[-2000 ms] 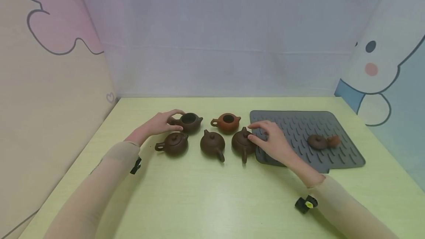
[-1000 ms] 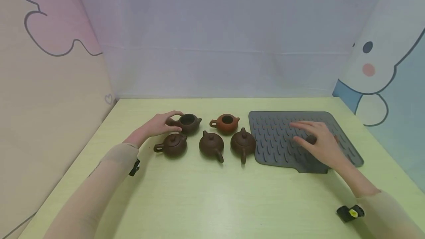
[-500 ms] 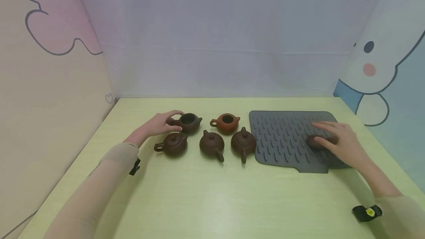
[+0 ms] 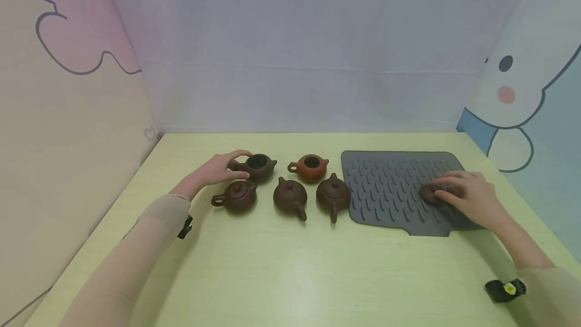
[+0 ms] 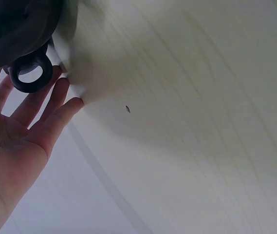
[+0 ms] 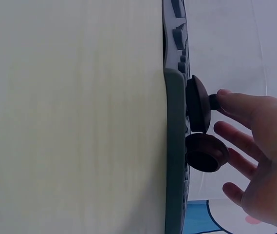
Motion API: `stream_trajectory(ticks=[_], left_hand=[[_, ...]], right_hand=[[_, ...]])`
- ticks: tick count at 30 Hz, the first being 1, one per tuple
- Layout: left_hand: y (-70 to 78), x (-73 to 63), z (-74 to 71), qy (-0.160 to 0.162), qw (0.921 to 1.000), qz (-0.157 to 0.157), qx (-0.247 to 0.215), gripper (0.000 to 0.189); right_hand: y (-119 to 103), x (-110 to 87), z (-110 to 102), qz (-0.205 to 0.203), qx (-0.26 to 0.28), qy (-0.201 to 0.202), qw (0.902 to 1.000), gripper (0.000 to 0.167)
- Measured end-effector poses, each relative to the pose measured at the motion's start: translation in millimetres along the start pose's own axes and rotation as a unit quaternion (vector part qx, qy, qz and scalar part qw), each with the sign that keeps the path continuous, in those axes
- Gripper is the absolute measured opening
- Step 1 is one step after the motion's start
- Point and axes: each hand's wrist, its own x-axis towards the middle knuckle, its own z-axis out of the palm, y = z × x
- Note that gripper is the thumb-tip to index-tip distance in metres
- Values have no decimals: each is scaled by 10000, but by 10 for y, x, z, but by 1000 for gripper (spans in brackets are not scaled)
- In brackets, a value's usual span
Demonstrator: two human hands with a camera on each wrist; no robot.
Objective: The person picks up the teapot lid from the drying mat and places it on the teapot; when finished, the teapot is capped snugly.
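My left hand [image 4: 222, 168] grips the handle side of a lidless dark brown teapot [image 4: 265, 169], thumb and forefinger around it. In the left wrist view its ring handle [image 5: 31, 73] shows beside my spread fingers. Over on the grey drying mat [image 4: 376, 185], my right hand [image 4: 478, 198] pinches the knob of a dark brown teapot lid [image 6: 198, 105]. That lid rests on the mat's ridges, tilted in the right wrist view. Right below it there is a second small lid [image 6: 206, 153], largely hidden by the hand in the head view.
A lidless reddish teapot [image 4: 310, 168] stands right of the gripped one. In front are three lidded dark teapots: a left one [image 4: 238, 197], a middle one [image 4: 290, 197] and a right one [image 4: 333, 195] near the mat's edge. Walls close the table at back and sides.
My right hand has left the rightmost front teapot, travelled right over the mat and come down on the dark lid. The left hand stays at its teapot.
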Motion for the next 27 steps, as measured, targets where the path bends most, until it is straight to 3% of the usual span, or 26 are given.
stream_trajectory(ticks=[16, 27], left_hand=[[-4, 7, 5, 37, 10000, 10, -41, 61], [2, -12, 5, 64, 10000, 71, -10, 62]], right_hand=[[31, 45, 18, 98, -35, -109, 9999, 17], [-73, 87, 4, -69, 16, 171, 9998, 19]])
